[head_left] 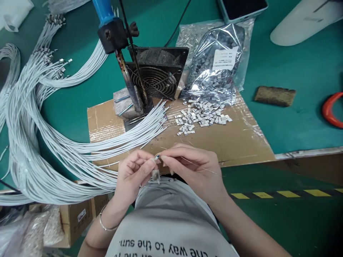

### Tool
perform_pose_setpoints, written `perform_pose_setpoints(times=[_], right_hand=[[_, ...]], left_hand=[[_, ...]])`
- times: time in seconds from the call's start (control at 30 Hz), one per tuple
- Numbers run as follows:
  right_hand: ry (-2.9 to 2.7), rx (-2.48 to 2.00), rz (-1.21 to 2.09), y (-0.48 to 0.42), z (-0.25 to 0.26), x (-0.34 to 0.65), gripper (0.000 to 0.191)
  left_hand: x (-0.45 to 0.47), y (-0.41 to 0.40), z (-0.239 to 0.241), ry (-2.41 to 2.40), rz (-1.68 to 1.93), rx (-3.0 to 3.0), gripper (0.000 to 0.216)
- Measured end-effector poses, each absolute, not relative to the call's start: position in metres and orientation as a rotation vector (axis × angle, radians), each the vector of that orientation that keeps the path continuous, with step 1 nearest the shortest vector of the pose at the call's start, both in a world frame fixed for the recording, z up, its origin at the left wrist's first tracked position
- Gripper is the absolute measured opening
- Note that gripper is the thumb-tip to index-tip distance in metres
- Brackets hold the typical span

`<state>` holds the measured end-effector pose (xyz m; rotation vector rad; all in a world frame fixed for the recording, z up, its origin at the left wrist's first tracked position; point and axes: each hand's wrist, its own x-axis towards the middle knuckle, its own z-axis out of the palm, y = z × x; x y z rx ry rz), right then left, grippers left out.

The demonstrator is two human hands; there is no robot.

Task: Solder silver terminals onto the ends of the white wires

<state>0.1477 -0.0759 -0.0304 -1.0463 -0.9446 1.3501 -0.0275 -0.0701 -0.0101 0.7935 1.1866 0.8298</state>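
In front of my shirt, my left hand (pixel 134 171) is closed, thumb and forefinger pinching the end of a white cable. My right hand (pixel 199 167) meets it, its fingertips closed on a small metal terminal (pixel 157 157) at that end. How terminal and cable join is too small to tell. A thin silvery wire (pixel 199 165) runs across the right hand. Below the left fingertips shows a greyish, wrap-like piece (pixel 155 175). Just beyond my hands, white cables (pixel 139 132) lie with their ends on the cardboard (pixel 235 142), beside a pile of small metal terminals (pixel 200 116).
A blue-handled soldering iron (pixel 103 10) is clamped tip-down before a black fan (pixel 157 80). Further right are a bag of metal pieces (pixel 214 67), a phone (pixel 243 7), a brown sponge-like block (pixel 274 96) and a red handle (pixel 332 110). Cable bundles (pixel 24 125) cover the left side.
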Motion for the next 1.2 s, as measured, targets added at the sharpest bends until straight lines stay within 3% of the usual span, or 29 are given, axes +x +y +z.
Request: perform_pose_setpoints(times=[0.7, 0.87, 1.2], right_hand=[[-0.926, -0.989, 1.451, -0.077, -0.032, 0.150, 0.011], [-0.986, -0.978, 1.432, -0.078, -0.032, 0.155, 0.014], [-1.152, -1.023, 1.261, -0.080, -0.029, 0.157, 0.025]], left_hand=[[-0.030, -0.071, -0.010, 1.145, 0.817, 0.878, 0.032], [-0.033, -0.073, -0.011, 1.105, 0.828, 0.905, 0.022], [-0.030, -0.076, -0.010, 1.171, 0.844, 0.993, 0.024]])
